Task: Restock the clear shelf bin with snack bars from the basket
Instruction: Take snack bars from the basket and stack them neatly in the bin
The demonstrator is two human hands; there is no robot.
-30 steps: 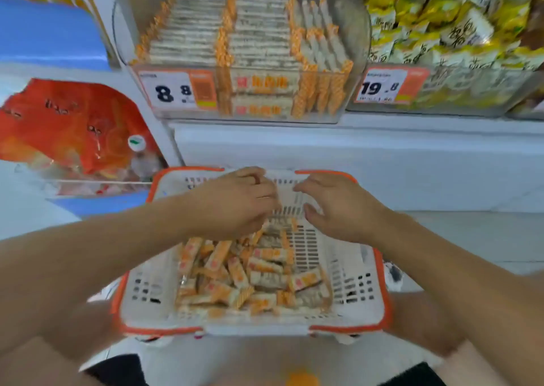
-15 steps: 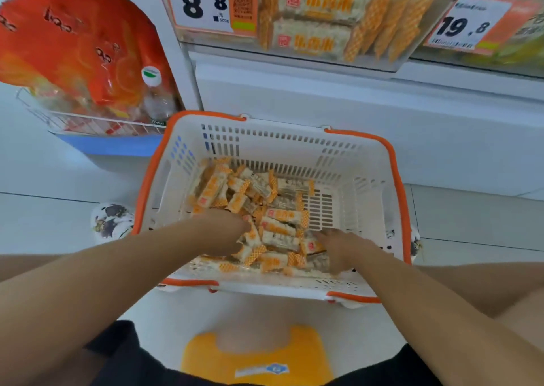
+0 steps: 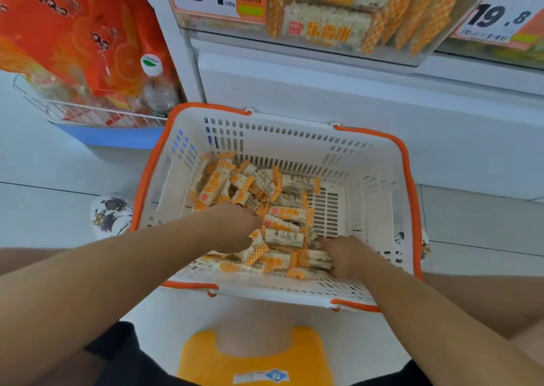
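the snack bars [image 3: 279, 209] lie heaped in the white basket [image 3: 379, 197] on the floor below the clear shelf bin [image 3: 338, 41], left hand [image 3: 235, 226] and right hand [image 3: 347, 256] both down among them, finger state indeterminate.

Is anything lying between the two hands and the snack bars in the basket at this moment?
Nothing visible does. The left hand and right hand are both already down among the snack bars inside the basket, touching the pile. Whether either has a grip on a bar cannot be told.
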